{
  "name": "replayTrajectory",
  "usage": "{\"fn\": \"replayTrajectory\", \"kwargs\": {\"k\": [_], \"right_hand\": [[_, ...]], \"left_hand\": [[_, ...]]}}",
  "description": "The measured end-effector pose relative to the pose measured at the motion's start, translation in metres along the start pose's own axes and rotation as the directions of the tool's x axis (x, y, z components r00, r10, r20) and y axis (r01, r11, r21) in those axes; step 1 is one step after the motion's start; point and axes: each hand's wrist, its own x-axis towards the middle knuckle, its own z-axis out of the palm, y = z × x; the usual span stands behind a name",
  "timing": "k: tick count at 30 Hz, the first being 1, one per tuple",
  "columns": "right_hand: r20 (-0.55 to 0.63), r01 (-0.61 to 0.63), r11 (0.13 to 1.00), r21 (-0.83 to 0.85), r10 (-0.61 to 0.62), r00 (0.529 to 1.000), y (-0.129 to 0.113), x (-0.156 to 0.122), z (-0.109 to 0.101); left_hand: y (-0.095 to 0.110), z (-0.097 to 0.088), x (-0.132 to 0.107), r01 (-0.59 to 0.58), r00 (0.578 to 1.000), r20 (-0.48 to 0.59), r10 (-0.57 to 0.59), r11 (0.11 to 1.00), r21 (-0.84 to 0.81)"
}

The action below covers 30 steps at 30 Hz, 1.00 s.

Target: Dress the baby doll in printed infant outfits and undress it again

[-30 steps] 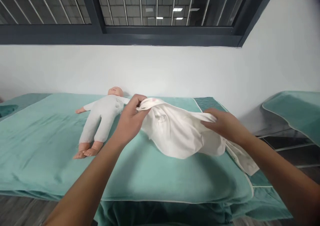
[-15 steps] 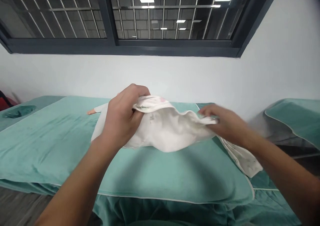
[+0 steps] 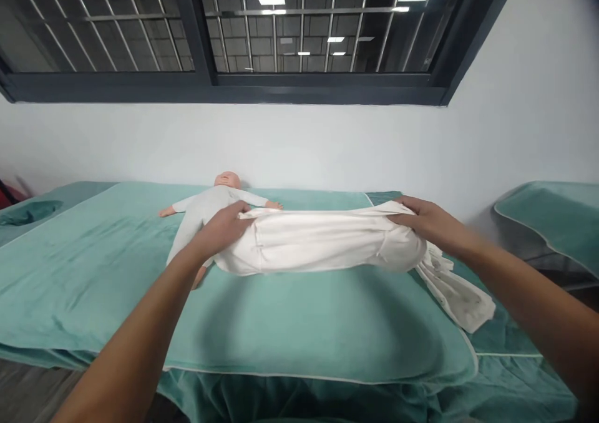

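A white cloth garment (image 3: 318, 242) is stretched sideways between my hands, above the green padded bed. My left hand (image 3: 227, 226) pinches its left upper corner, and my right hand (image 3: 423, 220) grips the right upper corner. Behind my left hand a baby doll (image 3: 206, 211) in a white bodysuit lies on its back with arms spread; my hand and wrist hide part of its body. A second white patterned cloth (image 3: 461, 295) lies crumpled on the bed, partly hidden behind my right forearm.
The green bed cover (image 3: 299, 329) has a pale piped edge towards me. A white wall (image 3: 299, 139) rises behind the bed, with a dark-framed barred window (image 3: 322, 89) above. At the right is a raised green cushion (image 3: 556, 220); dark floor (image 3: 32, 385) shows lower left.
The white garment has been pulled out straight and flat between my hands, where it sagged before. My left hand has moved lower, so more of the doll shows.
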Motion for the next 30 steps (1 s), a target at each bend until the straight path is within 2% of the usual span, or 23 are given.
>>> {"fn": "replayTrajectory", "kwargs": {"k": [3,5,7,9,12,14,15,16,18,20,23,26,30], "right_hand": [[0.261,-0.036,0.998,-0.059,0.050,0.964,0.018,0.014,-0.004],[0.278,-0.006,0.986,-0.168,0.053,0.959,0.032,0.030,0.001],[0.272,0.031,0.961,-0.276,0.047,0.961,0.043,0.045,0.015],[0.218,0.016,0.921,-0.390,0.075,0.973,0.048,0.056,0.037],[0.035,-0.120,0.847,-0.518,0.161,0.986,0.045,0.057,0.082],[-0.024,-0.133,0.835,-0.534,0.142,0.990,0.038,0.049,0.114],[-0.052,-0.107,0.831,-0.546,0.093,0.994,0.034,0.044,0.129],[-0.063,-0.029,0.826,-0.564,-0.008,0.998,0.030,0.040,0.143],[0.019,0.142,0.824,-0.548,-0.158,0.987,0.023,0.033,0.167],[0.098,0.194,0.839,-0.509,-0.167,0.981,0.020,0.031,0.184],[0.076,0.062,0.856,-0.513,-0.026,0.997,0.021,0.038,0.199],[0.015,-0.052,0.847,-0.529,0.071,0.997,0.025,0.050,0.209],[-0.059,-0.146,0.838,-0.525,0.135,0.989,0.025,0.055,0.219]], "left_hand": [[-0.013,0.004,0.005,0.093,0.979,0.180,-0.093,0.996,0.007],[-0.023,0.008,0.015,0.126,0.962,0.245,-0.120,0.992,-0.010],[-0.031,0.018,0.030,0.098,0.960,0.267,-0.090,0.995,-0.020],[-0.037,0.036,0.047,0.064,0.977,0.201,-0.070,0.997,0.037],[-0.038,0.074,0.063,0.127,0.992,-0.033,-0.122,0.972,0.197],[-0.034,0.104,0.064,0.148,0.982,-0.150,-0.114,0.959,0.242],[-0.032,0.119,0.061,0.135,0.978,-0.188,-0.086,0.955,0.263],[-0.029,0.133,0.058,0.092,0.976,-0.214,-0.031,0.954,0.286],[-0.025,0.157,0.053,-0.091,0.969,-0.186,0.163,0.935,0.344],[-0.022,0.174,0.052,-0.181,0.971,-0.078,0.224,0.914,0.363],[-0.021,0.185,0.063,-0.105,0.994,0.041,0.096,0.917,0.386],[-0.020,0.187,0.077,-0.012,0.999,0.036,-0.003,0.907,0.422],[-0.020,0.189,0.086,0.052,0.998,0.012,-0.064,0.894,0.444]]}}
